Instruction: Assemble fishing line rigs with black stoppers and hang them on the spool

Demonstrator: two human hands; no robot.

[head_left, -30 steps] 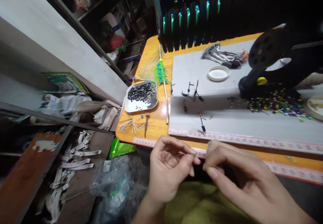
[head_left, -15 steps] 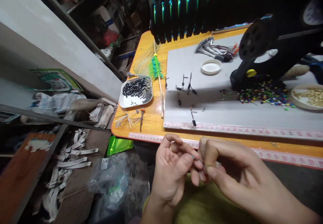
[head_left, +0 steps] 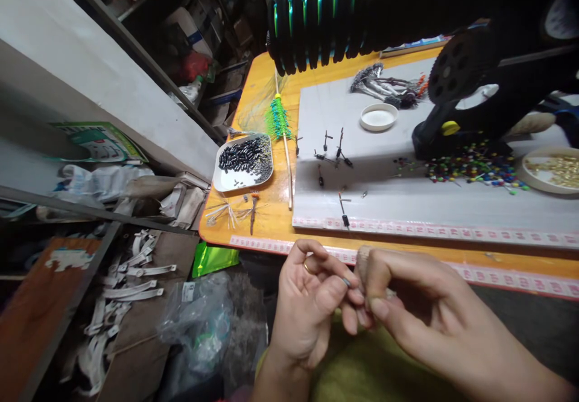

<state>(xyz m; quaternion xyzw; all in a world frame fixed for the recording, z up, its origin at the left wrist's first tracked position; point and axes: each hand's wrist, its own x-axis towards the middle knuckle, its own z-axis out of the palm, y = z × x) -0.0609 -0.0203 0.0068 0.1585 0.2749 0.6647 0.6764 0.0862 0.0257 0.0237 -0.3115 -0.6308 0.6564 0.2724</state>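
My left hand (head_left: pixel 310 308), with a ring on one finger, is closed in a pinch. A tiny dark piece (head_left: pixel 347 282) shows between its thumb and fingertip, too small to name. Against those fingertips, my right hand (head_left: pixel 420 299) is closed too, thumb pressed to forefinger; what it grips is hidden. Both hands are just off the table's (head_left: pixel 217 224) front edge. Beyond them, small black cylinders with thin stems (head_left: pixel 345 220) stand or lie on a grey board (head_left: pixel 407 203).
A white tray (head_left: pixel 221 186) of black cylinders and small metal bits sits at left. Colourful ball-headed pins (head_left: pixel 474 169) are heaped below a black wheeled machine (head_left: pixel 456 76). A shallow white dish (head_left: pixel 379 117) and a dish of gold pieces (head_left: pixel 554 169) rest on the board. A measuring tape (head_left: pixel 262 245) lines the edge.
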